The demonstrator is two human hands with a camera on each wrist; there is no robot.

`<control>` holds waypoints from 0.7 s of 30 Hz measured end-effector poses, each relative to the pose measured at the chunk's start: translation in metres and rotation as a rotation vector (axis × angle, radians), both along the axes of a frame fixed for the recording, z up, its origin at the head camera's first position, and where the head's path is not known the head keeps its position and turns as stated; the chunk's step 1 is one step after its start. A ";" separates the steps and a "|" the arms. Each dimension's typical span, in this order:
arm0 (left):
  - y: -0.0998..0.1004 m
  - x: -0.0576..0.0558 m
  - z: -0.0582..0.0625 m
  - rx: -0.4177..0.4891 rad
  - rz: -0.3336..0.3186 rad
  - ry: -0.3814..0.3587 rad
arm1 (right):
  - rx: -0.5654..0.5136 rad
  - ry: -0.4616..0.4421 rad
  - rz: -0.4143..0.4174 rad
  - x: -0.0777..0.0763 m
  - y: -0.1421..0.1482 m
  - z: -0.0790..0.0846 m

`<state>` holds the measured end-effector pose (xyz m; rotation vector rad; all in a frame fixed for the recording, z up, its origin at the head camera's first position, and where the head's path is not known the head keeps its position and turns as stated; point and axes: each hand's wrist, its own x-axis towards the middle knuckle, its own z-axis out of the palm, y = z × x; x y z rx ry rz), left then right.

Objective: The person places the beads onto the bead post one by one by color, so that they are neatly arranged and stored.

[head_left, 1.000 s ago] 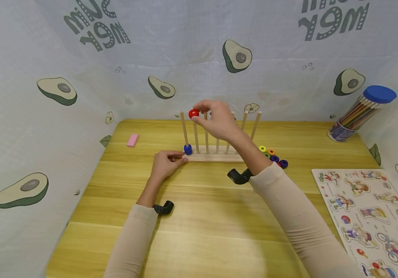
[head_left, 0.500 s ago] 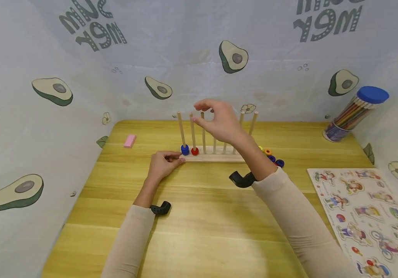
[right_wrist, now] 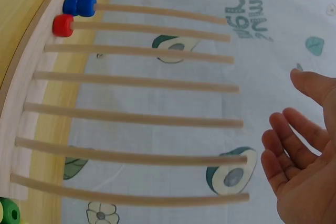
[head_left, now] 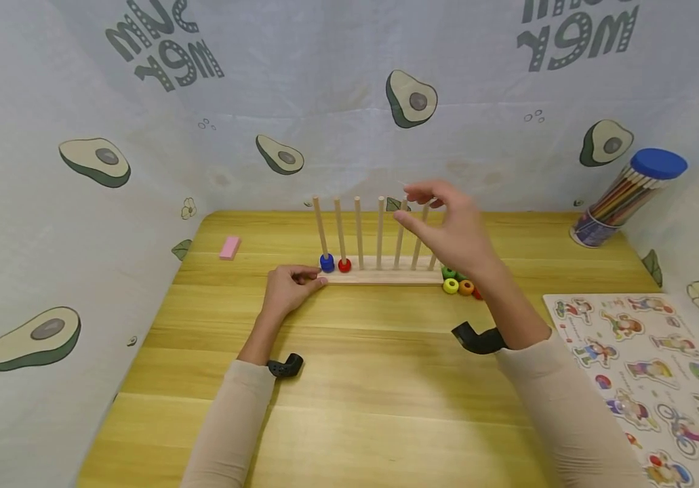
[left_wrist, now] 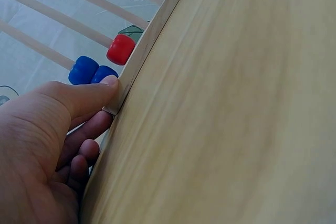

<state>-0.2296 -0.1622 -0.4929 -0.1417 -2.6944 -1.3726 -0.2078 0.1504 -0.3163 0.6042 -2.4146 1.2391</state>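
Note:
A wooden peg rack [head_left: 382, 277] with several upright pegs stands on the table. Two blue beads [head_left: 327, 263] are stacked on its leftmost peg. One red bead [head_left: 344, 266] sits at the foot of the peg beside it. My left hand [head_left: 285, 290] pinches the rack's left end between thumb and fingers, close to the blue beads. Up near the tops of the right-hand pegs hovers my right hand [head_left: 455, 227], fingers loosely bent and thumb apart, holding nothing. Loose beads, among them a yellow bead [head_left: 451, 286] and an orange bead [head_left: 466, 287], lie past the rack's right end, partly hidden by the right arm.
A pink block [head_left: 230, 248] lies at the back left of the table. At the back right stands a tub of pencils [head_left: 624, 193] with a blue lid. A picture board [head_left: 648, 366] covers the right side. Patterned cloth hangs behind.
My right hand let go of the red bead at the second peg's top, and the bead dropped to the base. That hand then moved right, empty. The left hand stayed at the rack's end.

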 end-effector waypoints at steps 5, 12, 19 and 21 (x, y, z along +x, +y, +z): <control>0.002 0.001 0.000 0.006 0.001 -0.005 | -0.012 -0.006 -0.078 0.013 0.030 -0.011; 0.001 0.003 0.002 0.012 0.001 -0.010 | 0.008 -0.116 -0.157 0.029 0.068 -0.040; 0.001 0.002 0.001 0.006 0.005 -0.016 | 0.056 -0.243 -0.227 0.041 0.094 -0.073; 0.001 0.002 0.001 0.007 0.004 -0.019 | 0.078 -0.284 -0.246 0.044 0.100 -0.079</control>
